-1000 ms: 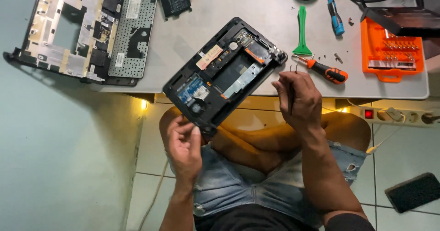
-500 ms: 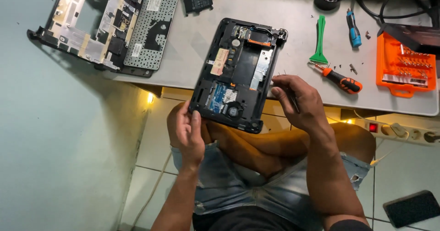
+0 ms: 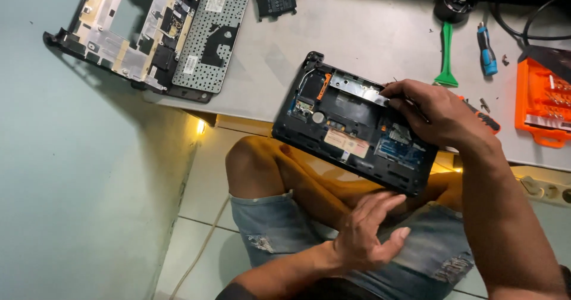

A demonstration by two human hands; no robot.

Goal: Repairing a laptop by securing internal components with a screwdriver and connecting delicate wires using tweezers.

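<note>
the opened laptop base [image 3: 357, 130] sits in the middle of the frame, tilted, half over the table [image 3: 357, 32] edge and above the knees. the right hand [image 3: 437, 112] grips its upper right edge, fingers curled on it, possibly pinching a thin tool too. the left hand [image 3: 366, 231] hovers below it, fingers spread wide, holding nothing. a green pry tool [image 3: 446, 56], a blue screwdriver [image 3: 486, 50] and an orange bit case [image 3: 544, 100] lie at upper right; a keyboard frame [image 3: 148, 32] at upper left.

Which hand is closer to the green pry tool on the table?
The right hand is nearer; it sits just below and left of the green pry tool, on the laptop base. The left hand is far below, over the lap.
</note>
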